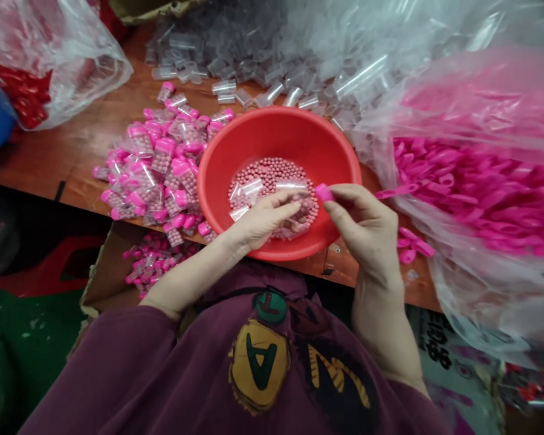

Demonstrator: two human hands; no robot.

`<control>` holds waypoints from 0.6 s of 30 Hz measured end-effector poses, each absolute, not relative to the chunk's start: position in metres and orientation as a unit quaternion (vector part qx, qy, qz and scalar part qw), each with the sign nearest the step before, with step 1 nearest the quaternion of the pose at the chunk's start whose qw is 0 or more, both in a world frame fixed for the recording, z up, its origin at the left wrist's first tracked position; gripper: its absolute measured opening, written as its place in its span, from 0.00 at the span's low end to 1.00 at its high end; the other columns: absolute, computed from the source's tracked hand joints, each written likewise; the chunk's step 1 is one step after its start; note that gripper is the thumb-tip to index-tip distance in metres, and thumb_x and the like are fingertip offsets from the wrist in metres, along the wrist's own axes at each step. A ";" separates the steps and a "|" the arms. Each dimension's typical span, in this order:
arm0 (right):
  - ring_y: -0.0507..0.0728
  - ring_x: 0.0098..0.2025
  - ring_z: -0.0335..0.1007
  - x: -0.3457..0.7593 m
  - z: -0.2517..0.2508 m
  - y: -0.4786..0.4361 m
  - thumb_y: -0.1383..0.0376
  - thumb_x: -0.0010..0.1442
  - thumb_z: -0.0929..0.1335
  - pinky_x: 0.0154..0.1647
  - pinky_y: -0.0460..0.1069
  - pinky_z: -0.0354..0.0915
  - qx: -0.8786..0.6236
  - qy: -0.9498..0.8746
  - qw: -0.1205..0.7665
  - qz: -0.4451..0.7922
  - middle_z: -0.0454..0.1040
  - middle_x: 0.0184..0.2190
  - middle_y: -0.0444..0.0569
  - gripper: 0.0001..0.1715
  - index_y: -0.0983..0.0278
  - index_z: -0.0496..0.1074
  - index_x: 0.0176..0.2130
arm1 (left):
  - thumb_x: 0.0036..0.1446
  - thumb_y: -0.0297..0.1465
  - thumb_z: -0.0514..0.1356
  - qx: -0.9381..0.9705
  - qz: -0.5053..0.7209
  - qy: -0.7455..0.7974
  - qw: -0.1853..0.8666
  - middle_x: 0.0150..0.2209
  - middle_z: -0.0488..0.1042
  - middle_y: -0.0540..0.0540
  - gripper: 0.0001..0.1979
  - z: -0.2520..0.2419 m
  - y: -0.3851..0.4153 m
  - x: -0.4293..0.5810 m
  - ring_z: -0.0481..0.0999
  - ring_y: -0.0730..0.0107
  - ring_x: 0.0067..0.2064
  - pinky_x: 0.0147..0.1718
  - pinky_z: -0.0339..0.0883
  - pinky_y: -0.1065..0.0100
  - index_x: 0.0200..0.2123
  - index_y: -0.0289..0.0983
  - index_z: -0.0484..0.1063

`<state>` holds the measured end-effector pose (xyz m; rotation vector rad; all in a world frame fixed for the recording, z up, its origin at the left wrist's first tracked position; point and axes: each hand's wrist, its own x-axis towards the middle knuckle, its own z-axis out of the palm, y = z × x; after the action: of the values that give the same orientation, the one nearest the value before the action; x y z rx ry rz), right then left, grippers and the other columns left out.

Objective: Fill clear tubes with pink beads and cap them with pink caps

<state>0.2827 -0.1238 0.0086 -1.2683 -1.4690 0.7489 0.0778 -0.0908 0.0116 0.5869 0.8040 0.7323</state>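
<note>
A red plastic bowl (281,130) holds small pink beads (272,172) and several clear tubes (252,188). Over the bowl, my left hand (276,211) is closed round a clear tube with pink beads in it, mostly hidden by the fingers. My right hand (367,223) pinches a bright pink cap (324,192) at the bowl's right side. The cap is near the tube's end; whether they touch I cannot tell. Left of the bowl lies a heap of bead-filled tubes with pink caps (163,154).
Clear empty tubes (272,90) pile up behind the bowl. At right, a plastic bag (457,121) holds many pink caps (480,193), and a few loose pink pieces (412,244) lie beside it. Below the table edge stands a cardboard box (104,266) with more filled tubes.
</note>
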 end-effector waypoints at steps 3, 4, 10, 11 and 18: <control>0.61 0.51 0.85 0.262 0.018 -0.118 0.60 0.72 0.76 0.59 0.60 0.80 -0.502 -0.662 0.472 0.293 0.87 0.49 0.48 0.08 0.51 0.87 0.49 | 0.66 0.33 0.72 0.300 0.364 0.364 0.803 0.43 0.82 0.46 0.09 0.008 -0.092 0.076 0.78 0.70 0.41 0.39 0.71 0.69 0.48 0.39 0.84; 0.62 0.52 0.85 0.260 0.018 -0.117 0.60 0.72 0.75 0.59 0.61 0.80 -0.507 -0.669 0.468 0.277 0.87 0.50 0.49 0.08 0.51 0.87 0.49 | 0.66 0.34 0.71 0.306 0.372 0.361 0.798 0.42 0.82 0.46 0.09 0.007 -0.092 0.075 0.78 0.71 0.40 0.38 0.70 0.70 0.48 0.39 0.84; 0.61 0.46 0.84 0.264 0.014 -0.118 0.59 0.73 0.74 0.53 0.60 0.81 -0.527 -0.677 0.453 0.243 0.87 0.45 0.48 0.07 0.53 0.85 0.48 | 0.66 0.35 0.72 0.334 0.399 0.350 0.779 0.41 0.80 0.48 0.10 0.003 -0.093 0.075 0.77 0.72 0.41 0.42 0.71 0.70 0.50 0.41 0.85; 0.60 0.45 0.84 0.265 0.013 -0.119 0.59 0.74 0.73 0.52 0.60 0.81 -0.532 -0.678 0.453 0.228 0.87 0.44 0.48 0.07 0.52 0.84 0.49 | 0.66 0.35 0.72 0.331 0.397 0.353 0.780 0.41 0.81 0.47 0.10 0.003 -0.093 0.075 0.77 0.72 0.41 0.42 0.71 0.69 0.49 0.40 0.85; 0.66 0.52 0.81 0.268 -0.001 -0.119 0.62 0.74 0.72 0.56 0.65 0.81 -0.520 -0.733 0.429 0.090 0.81 0.51 0.56 0.28 0.52 0.74 0.70 | 0.67 0.30 0.72 0.258 0.369 0.376 0.810 0.40 0.82 0.48 0.06 0.006 -0.090 0.076 0.78 0.74 0.40 0.45 0.72 0.69 0.46 0.38 0.85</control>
<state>0.2678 -0.1187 -0.0005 -1.2975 -1.8303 0.2248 0.0761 -0.0898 0.0063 0.5508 0.8044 0.7887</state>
